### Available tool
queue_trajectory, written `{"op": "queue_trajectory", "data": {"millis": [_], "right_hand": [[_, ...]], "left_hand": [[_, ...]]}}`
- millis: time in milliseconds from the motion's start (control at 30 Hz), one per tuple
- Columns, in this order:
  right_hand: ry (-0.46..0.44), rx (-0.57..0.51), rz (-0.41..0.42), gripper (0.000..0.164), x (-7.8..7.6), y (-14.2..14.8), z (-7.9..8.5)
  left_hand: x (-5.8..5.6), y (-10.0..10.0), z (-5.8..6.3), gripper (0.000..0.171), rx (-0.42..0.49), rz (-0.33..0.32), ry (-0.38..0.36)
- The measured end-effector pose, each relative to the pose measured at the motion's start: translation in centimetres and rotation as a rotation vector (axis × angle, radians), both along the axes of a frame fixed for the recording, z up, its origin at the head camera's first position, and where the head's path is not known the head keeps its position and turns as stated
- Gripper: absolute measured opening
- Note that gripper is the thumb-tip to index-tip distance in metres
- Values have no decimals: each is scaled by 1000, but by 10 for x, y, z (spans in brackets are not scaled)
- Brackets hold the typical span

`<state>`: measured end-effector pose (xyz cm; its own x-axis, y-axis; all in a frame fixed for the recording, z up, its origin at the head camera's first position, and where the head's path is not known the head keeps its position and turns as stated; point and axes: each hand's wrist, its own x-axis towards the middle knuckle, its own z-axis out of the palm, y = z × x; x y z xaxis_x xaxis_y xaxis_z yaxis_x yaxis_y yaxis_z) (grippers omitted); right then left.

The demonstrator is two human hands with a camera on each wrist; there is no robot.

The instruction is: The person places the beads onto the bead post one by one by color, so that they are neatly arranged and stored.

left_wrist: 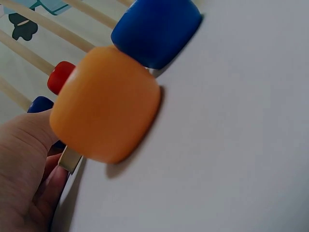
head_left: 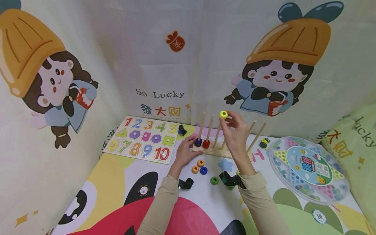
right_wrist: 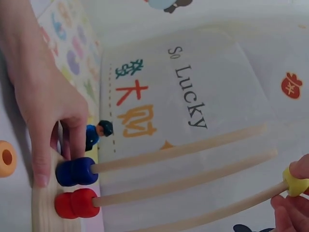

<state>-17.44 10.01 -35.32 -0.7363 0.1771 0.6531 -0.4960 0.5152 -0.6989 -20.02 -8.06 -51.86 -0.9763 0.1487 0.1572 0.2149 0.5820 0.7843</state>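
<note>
My right hand (head_left: 238, 133) pinches a yellow bead (head_left: 223, 114) at the tip of the third peg of a wooden peg rack; in the right wrist view the peg's end meets the bead (right_wrist: 295, 182). With thumb and fingers, my left hand (head_left: 185, 152) grips the left end of the rack's base (head_left: 217, 152). Two blue beads (right_wrist: 76, 171) are stacked on the first peg and two red beads (right_wrist: 77, 203) on the second. Loose in front lie two orange beads (head_left: 200, 163), a blue bead (head_left: 203, 170) and a green bead (head_left: 214, 180). My right wrist partly hides another green bead (head_left: 230, 187).
A number puzzle board (head_left: 141, 139) lies to the left, with a small dark figure (head_left: 182, 130) beside it. Right of the rack are a bee-like figure (head_left: 264, 143) and a round game board (head_left: 337, 182). A printed curtain (head_left: 205, 75) stands behind.
</note>
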Motion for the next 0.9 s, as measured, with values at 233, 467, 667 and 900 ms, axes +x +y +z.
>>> {"op": "queue_trajectory", "data": {"millis": [233,467,667,900], "right_hand": [[-11,114,-85,27,0,2,-1],[-20,162,-113,29,6,9,-2],[16,68,6,25,14,19,-4],[-126,-9,90,22,28,38,-12]], "left_hand": [[2,2,0,75,-7,-13,11],[3,4,-1,76,-13,-18,7],[2,3,-1,76,-40,-11,8],[-2,-1,0,76,-27,-6,35]]}}
